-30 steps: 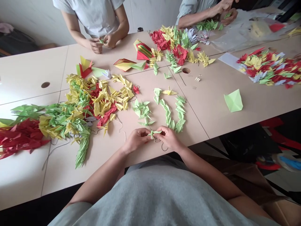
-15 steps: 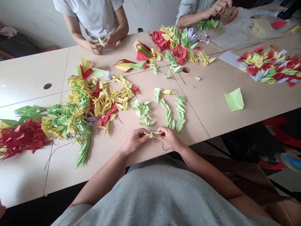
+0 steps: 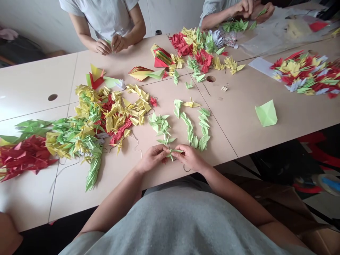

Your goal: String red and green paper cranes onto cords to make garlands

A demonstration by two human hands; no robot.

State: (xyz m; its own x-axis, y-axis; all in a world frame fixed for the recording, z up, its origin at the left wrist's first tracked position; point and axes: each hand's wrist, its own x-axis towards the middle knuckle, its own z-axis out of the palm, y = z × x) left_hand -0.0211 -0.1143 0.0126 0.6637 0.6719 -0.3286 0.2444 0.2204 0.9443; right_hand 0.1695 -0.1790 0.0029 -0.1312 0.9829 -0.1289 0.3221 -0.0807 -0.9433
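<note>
- while the left hand (image 3: 152, 158) pinches one side of a green origami crane (image 3: 173, 153), the right hand (image 3: 191, 158) pinches the other; each grip is narrow, thumb and fingers closed on the paper.
- the crane is between the hands, near the front edge of the worktop (image 3: 244, 138), just below a cluster of green cranes (image 3: 161, 124).
- a dark cord loop (image 3: 186, 169) shows beside the right hand.
- beyond that hand, green cranes form a u-shaped row (image 3: 204, 131), a yellow crane (image 3: 191, 103) near its top.
- leftward lies a heap of yellow, green and red cranes (image 3: 113, 115); rightward, a creased green paper square (image 3: 266, 113).
</note>
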